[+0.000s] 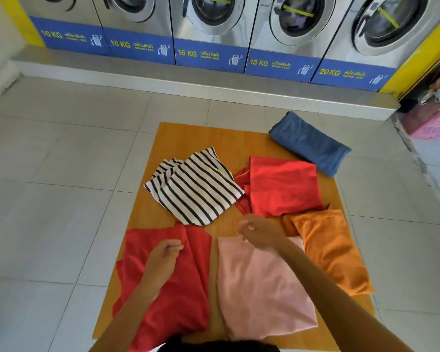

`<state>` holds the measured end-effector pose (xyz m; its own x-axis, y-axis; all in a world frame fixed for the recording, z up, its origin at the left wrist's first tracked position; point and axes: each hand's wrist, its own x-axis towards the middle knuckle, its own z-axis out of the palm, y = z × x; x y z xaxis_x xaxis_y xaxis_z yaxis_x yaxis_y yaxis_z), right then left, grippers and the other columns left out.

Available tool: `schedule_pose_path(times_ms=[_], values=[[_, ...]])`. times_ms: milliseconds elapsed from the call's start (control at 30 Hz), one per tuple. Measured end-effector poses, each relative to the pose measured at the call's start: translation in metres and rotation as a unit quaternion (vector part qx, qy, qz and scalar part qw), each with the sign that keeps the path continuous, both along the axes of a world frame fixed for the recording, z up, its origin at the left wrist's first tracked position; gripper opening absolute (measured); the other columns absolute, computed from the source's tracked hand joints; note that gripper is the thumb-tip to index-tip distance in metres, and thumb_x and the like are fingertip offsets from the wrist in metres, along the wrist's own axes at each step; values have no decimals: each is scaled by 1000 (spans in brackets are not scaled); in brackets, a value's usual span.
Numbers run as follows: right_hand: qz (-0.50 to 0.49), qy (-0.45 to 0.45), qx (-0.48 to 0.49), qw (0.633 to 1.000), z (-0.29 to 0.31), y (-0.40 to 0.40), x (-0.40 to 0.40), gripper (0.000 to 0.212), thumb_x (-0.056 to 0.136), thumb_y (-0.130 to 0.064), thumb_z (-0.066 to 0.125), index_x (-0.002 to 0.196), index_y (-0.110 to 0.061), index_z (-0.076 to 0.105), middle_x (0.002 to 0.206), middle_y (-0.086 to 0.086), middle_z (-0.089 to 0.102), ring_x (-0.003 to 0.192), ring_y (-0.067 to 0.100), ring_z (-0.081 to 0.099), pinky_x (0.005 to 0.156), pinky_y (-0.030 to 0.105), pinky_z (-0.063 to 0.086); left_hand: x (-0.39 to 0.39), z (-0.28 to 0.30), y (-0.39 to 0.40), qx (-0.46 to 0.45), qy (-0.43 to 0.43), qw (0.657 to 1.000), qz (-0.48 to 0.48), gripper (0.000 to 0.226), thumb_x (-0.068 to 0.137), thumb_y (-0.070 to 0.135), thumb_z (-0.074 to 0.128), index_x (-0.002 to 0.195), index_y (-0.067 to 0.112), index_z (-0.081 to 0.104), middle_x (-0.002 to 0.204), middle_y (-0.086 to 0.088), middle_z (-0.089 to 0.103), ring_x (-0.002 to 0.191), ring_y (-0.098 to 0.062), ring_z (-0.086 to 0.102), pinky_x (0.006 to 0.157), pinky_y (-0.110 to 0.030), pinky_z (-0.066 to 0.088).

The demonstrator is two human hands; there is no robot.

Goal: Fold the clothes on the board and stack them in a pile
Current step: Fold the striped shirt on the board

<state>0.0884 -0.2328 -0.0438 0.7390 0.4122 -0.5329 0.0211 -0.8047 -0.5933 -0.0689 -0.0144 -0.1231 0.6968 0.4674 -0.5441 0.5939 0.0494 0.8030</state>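
Note:
A wooden board (208, 138) lies on the tiled floor with several garments on it. A dark red one (186, 288) lies near left, a pink one (259, 290) near centre, an orange one (333, 250) at right. A black-and-white striped top (196, 186) is crumpled in the middle, a brighter red piece (282, 186) beside it, and a folded blue one (310, 143) sits at the far right corner. My left hand (163, 257) hovers over the dark red garment, fingers curled, holding nothing I can see. My right hand (259, 232) is above the pink garment's far edge, fingers loosely apart.
A row of steel washing machines (214, 26) with blue labels stands on a raised ledge beyond the board. Pink bags (432, 120) sit at the far right. Light floor tiles (48, 174) surround the board.

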Motion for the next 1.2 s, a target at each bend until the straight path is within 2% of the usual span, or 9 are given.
schedule_pose_path(times_ms=[100, 200, 300, 400, 500, 600, 767, 1000, 1200], values=[[-4, -6, 2, 1000, -3, 16, 22, 33, 98, -21, 51, 126, -8, 60, 119, 10, 66, 109, 29, 63, 90, 39, 48, 12, 4, 3, -34, 30, 999, 28, 21, 88, 20, 65, 109, 25, 66, 105, 3, 70, 100, -12, 66, 87, -33, 53], [-1, -12, 25, 1000, -10, 31, 52, 39, 96, -22, 51, 134, -16, 58, 123, 4, 66, 98, 17, 62, 83, 28, 46, 44, 13, 18, -77, 38, 994, 74, 30, 87, 16, 67, 115, 20, 59, 100, -6, 72, 95, -20, 70, 84, -40, 58], [27, -51, 44, 997, -17, 47, 81, 40, 99, -22, 52, 138, -16, 57, 134, 3, 61, 111, 16, 60, 91, 25, 44, 82, 23, 40, -12, 14, 995, 97, 34, 90, 14, 60, 124, 15, 54, 108, -8, 68, 93, -23, 67, 87, -47, 57], [47, -121, 41, 991, -36, 74, 107, 44, 97, -27, 56, 139, -13, 54, 144, 11, 52, 136, 28, 44, 111, 40, 35, 112, 29, 56, 50, 16, 992, 113, 51, 90, 16, 51, 139, 26, 40, 116, 5, 60, 90, -13, 62, 86, -45, 56], [18, -138, 24, 990, -55, 106, 122, 58, 95, -38, 57, 145, -13, 42, 149, 13, 41, 138, 35, 35, 112, 50, 32, 129, 17, 66, 62, 27, 995, 74, 60, 81, 32, 53, 138, 42, 38, 128, 11, 60, 108, -12, 61, 91, -44, 55], [-28, -99, -23, 994, -68, 127, 125, 73, 91, -52, 57, 149, -18, 29, 153, 12, 33, 140, 39, 30, 109, 59, 32, 134, 11, 54, 22, 42, 998, 48, 65, 86, 32, 60, 146, 34, 36, 140, 13, 49, 125, -13, 52, 102, -36, 46], [-67, -24, -1, 997, -84, 128, 129, 94, 73, -64, 68, 146, -23, 28, 144, 9, 44, 132, 35, 44, 105, 52, 44, 135, 6, 37, -8, 37, 994, 100, 68, 89, 27, 66, 149, 28, 34, 139, 9, 50, 121, -13, 51, 95, -29, 42], [-117, 14, 122, 986, -62, 123, 151, 68, 79, -49, 78, 135, -21, 50, 123, -5, 65, 109, 17, 65, 93, 38, 56, 173, 42, 79, -37, -6, 997, 65, 39, 83, 30, 73, 120, 35, 62, 112, 13, 69, 101, -8, 67, 84, -29, 54], [-196, -22, 219, 956, -28, 170, 201, 61, 81, -49, 76, 131, -23, 53, 109, -11, 68, 96, 9, 68, 84, 35, 60, 256, 79, 143, 23, -57, 997, 52, 43, 83, 28, 72, 124, 26, 62, 109, 5, 71, 97, -14, 68, 78, -31, 55]])
